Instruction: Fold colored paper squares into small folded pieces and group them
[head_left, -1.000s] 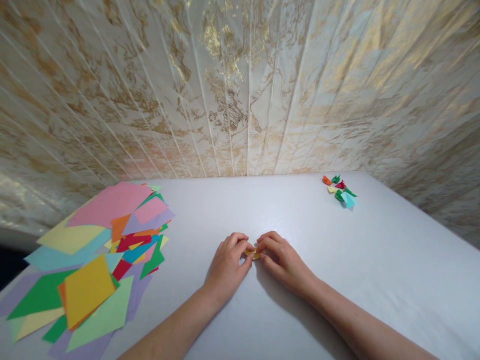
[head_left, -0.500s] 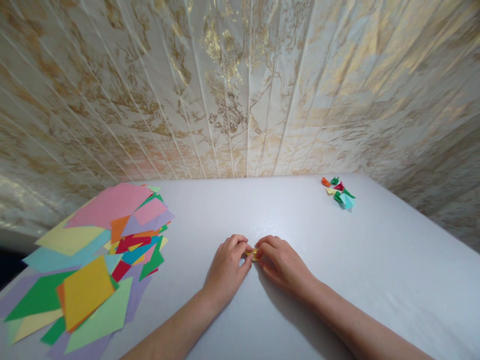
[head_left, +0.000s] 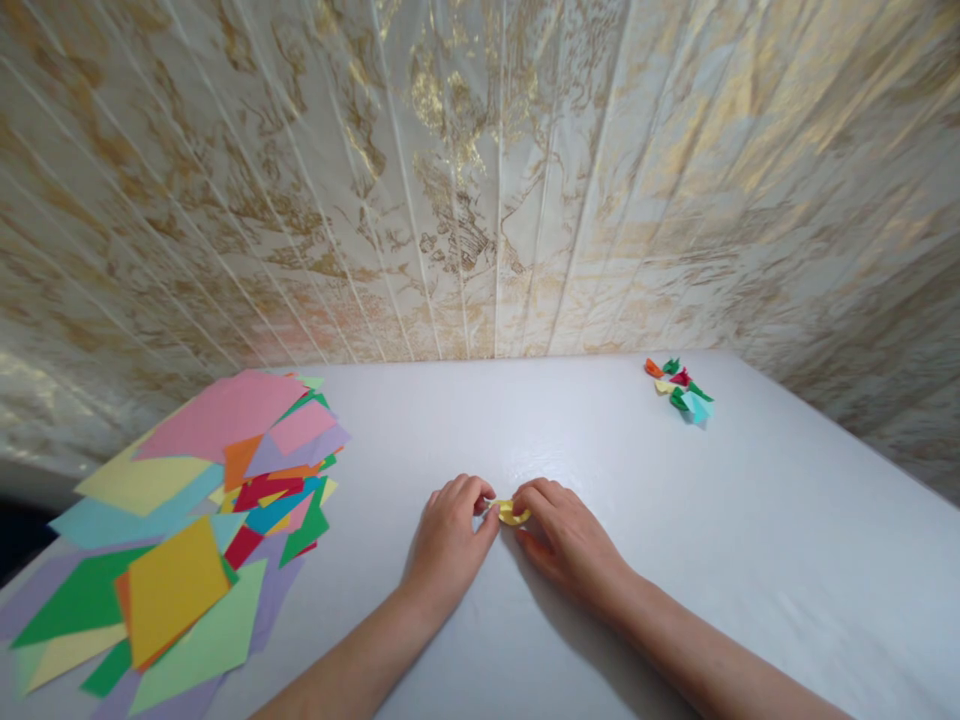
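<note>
A small folded piece of yellow paper [head_left: 513, 514] lies low over the white table [head_left: 480, 430], between my two hands. My left hand [head_left: 452, 530] has its thumb and forefinger curled at the paper's left end. From the other side, the fingers of my right hand [head_left: 561, 525] rest on the paper's right part and partly cover it. Its exact folded shape is too small to make out.
Coloured paper sheets in several sizes, such as a pink sheet [head_left: 225, 418] and a dark yellow one [head_left: 178, 595], are spread at the left. Small folded paper pieces [head_left: 679, 390] lie at the back right. A patterned curtain [head_left: 465, 180] hangs behind the table.
More of the yellow paper shows between my hands now. The fingers of my left hand have drawn back slightly to the left. Sheets and folded pieces lie as before.
</note>
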